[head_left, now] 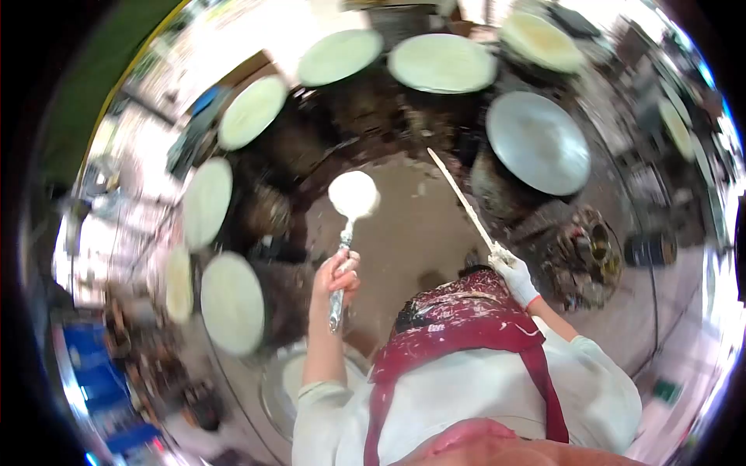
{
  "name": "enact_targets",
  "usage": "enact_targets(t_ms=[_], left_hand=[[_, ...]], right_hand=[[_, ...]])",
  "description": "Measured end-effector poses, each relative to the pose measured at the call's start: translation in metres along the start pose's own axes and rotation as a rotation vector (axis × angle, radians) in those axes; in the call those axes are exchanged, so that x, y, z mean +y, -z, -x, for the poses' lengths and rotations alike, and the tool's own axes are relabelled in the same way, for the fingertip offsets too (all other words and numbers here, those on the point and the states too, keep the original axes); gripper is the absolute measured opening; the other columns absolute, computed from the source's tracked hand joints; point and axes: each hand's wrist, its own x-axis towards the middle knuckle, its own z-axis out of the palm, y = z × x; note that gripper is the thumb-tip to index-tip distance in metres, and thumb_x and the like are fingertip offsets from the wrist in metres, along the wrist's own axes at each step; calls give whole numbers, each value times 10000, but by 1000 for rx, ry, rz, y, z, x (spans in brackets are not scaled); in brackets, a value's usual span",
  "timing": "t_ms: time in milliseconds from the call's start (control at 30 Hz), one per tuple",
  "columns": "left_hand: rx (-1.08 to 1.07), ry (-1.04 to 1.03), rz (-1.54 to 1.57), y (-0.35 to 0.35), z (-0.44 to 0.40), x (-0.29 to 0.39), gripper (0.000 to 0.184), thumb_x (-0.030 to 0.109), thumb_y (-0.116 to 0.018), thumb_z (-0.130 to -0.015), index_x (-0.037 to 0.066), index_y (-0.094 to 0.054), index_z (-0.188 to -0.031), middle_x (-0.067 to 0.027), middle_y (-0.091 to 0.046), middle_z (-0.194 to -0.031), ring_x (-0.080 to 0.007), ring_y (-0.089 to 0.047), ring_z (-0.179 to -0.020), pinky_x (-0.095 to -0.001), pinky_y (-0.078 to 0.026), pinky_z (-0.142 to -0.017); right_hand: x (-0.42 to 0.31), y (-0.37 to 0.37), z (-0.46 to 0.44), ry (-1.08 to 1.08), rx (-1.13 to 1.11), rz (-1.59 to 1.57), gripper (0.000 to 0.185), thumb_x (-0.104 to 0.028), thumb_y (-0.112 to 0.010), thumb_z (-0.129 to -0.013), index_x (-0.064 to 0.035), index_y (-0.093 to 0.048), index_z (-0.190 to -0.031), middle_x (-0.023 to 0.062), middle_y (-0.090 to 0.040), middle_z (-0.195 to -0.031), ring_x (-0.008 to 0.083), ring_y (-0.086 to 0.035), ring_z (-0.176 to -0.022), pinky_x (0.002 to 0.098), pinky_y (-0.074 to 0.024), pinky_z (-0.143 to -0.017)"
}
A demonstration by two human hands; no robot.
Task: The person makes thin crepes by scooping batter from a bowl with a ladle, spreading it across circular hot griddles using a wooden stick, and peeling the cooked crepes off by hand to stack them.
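Observation:
My bare left hand is closed round the handle of a ladle, whose bowl looks white, as if coated with batter. My right hand, in a white glove, grips a long thin wooden stick that points forward and to the left. Round plates like griddles curve around me, several covered with a pale layer, such as the front one and the left one. Nearest the stick's far end, a grey-blue griddle shows a shiny surface without the pale layer.
Beside my left elbow stands a wide round pan with pale contents, partly hidden by my arm. A container of cluttered scraps sits at the right, near a dark cylinder. Blue crates are at the lower left.

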Motion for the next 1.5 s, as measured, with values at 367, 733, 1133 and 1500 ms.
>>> enact_targets(t_ms=[367, 733, 1133, 1500], left_hand=[[-336, 381, -721, -267, -102, -122, 252, 245, -465, -998, 16, -539, -923, 71, -347, -543, -28, -274, -334, -218, -231, -392], [-292, 358, -915, -293, -323, -341, 236, 196, -550, -953, 27, -468, -809, -6, -425, -570, -108, -377, -392, -286, -307, -404], [-516, -546, -1665, -251, -405, -194, 247, 173, -644, -885, -38, -572, -992, -205, -623, -769, -303, -590, -639, -359, -476, -612], [-597, -181, -1518, -222, -421, -88, 128, 143, -522, -966, 50, -515, -879, 31, -427, -574, -54, -407, -444, -228, -316, -418]], right_hand=[[-41, 97, 160, 80, 600, -413, 507, -135, -618, -930, -67, -458, -1406, -69, -565, -911, 9, -439, -697, 159, -360, -591], [-76, 149, 37, -167, 996, 678, 515, -439, -557, -912, -231, -480, -1376, 179, -626, -994, 371, -630, -867, 443, -501, -756], [-75, 92, -83, 1, 931, -32, 487, -304, -645, -906, -16, -557, -1288, 113, -685, -1036, 104, -589, -886, 244, -453, -824], [-83, 84, -106, -98, 861, -150, 393, -256, -669, -892, 6, -626, -1181, 112, -680, -1113, 153, -620, -964, 270, -474, -864]])
